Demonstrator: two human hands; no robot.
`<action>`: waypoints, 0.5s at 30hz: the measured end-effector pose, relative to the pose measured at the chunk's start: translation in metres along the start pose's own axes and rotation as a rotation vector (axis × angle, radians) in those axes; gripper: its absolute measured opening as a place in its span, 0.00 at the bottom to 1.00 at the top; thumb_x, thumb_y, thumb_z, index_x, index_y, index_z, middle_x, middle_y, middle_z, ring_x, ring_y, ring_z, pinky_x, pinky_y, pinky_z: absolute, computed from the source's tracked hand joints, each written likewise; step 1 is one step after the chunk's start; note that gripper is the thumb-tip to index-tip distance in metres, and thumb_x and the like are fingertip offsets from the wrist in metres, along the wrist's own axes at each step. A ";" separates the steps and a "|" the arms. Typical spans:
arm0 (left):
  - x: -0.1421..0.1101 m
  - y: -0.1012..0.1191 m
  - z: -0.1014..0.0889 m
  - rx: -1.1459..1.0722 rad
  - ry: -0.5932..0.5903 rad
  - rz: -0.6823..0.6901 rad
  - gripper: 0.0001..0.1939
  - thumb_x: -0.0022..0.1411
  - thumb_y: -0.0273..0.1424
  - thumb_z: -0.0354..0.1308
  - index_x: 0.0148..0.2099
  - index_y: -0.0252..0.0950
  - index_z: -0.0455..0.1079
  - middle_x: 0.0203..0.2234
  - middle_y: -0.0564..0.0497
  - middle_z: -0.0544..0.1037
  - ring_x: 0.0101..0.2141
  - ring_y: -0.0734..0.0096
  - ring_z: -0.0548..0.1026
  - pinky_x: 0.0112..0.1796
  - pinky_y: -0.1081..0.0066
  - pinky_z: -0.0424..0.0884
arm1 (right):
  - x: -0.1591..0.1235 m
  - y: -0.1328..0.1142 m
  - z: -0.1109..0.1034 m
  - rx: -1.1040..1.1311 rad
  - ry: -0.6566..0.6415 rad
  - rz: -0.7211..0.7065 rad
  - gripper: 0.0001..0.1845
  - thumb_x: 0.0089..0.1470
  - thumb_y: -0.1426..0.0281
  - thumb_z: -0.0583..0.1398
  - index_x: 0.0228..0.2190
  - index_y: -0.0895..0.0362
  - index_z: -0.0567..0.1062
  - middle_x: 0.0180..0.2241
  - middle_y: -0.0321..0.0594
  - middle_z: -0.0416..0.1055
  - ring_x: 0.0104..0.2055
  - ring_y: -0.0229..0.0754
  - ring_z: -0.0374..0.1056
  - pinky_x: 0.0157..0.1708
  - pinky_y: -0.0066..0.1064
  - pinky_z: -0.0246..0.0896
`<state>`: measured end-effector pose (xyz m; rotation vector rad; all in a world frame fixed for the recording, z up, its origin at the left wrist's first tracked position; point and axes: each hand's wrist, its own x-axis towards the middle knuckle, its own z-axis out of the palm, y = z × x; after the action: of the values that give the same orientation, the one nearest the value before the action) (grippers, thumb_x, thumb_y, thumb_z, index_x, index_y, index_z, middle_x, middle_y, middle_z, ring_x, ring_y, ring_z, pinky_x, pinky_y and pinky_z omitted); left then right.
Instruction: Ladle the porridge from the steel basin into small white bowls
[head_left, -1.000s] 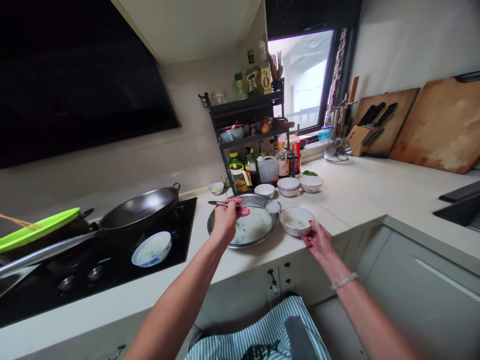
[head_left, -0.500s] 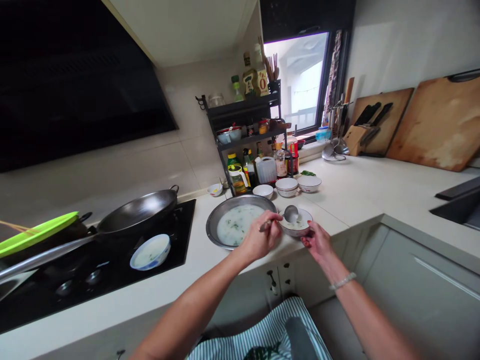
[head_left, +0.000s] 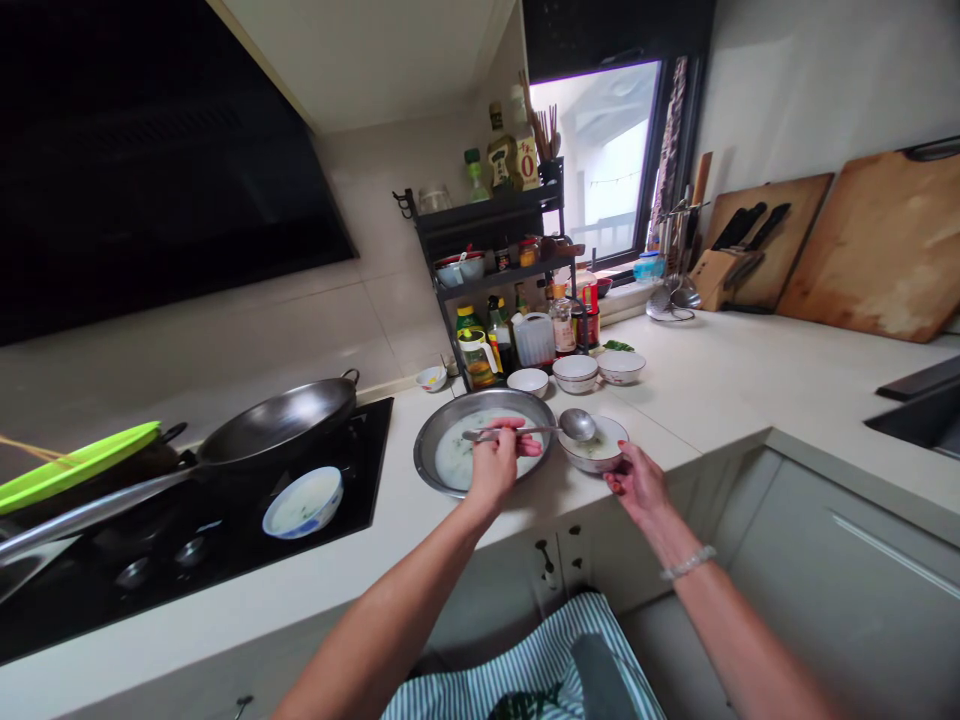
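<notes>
Left hand (head_left: pixel 496 462) hides ladle (head_left: pixel 576 425) handle — soup bowl (head_left: pixel 596 446) half-covered.

Small bowl (head_left: pixel 594 447) right of metal basin (head_left: pixel 480 445); wok (head_left: pixel 276 420) left; three bowls (head_left: pixel 575 372) behind.

Bare counter (head_left: pixel 720 390) open to the right of the small bowl (head_left: pixel 595 446), three bowls (head_left: pixel 575 372) and condiment rack (head_left: pixel 502 290) crowding behind, metal basin (head_left: pixel 450 440) and wok (head_left: pixel 277 420) blocking left.
</notes>
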<state>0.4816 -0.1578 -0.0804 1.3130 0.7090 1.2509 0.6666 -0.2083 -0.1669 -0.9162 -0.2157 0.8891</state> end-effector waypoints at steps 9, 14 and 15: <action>0.023 0.033 -0.067 -0.123 0.356 -0.047 0.06 0.55 0.25 0.52 0.34 0.29 0.69 0.18 0.51 0.75 0.21 0.73 0.76 0.30 0.73 0.74 | 0.000 -0.001 0.001 0.006 0.005 0.003 0.15 0.34 0.66 0.66 0.25 0.56 0.67 0.15 0.32 0.66 0.12 0.32 0.58 0.08 0.19 0.46; 0.013 0.024 -0.110 0.236 0.234 0.078 0.10 0.54 0.33 0.54 0.36 0.31 0.68 0.18 0.51 0.75 0.21 0.65 0.77 0.25 0.70 0.74 | -0.001 -0.001 0.001 0.006 0.002 0.004 0.14 0.34 0.66 0.66 0.25 0.56 0.68 0.14 0.31 0.65 0.12 0.32 0.58 0.07 0.19 0.46; 0.010 0.022 -0.115 0.303 0.209 0.091 0.10 0.54 0.34 0.54 0.36 0.32 0.68 0.18 0.50 0.75 0.21 0.65 0.77 0.24 0.70 0.74 | -0.001 -0.002 0.001 0.004 0.004 0.006 0.14 0.34 0.66 0.66 0.25 0.56 0.68 0.14 0.31 0.65 0.12 0.32 0.58 0.07 0.19 0.46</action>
<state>0.3708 -0.1176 -0.0795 1.4856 1.0283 1.4076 0.6665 -0.2091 -0.1652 -0.9148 -0.2081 0.8928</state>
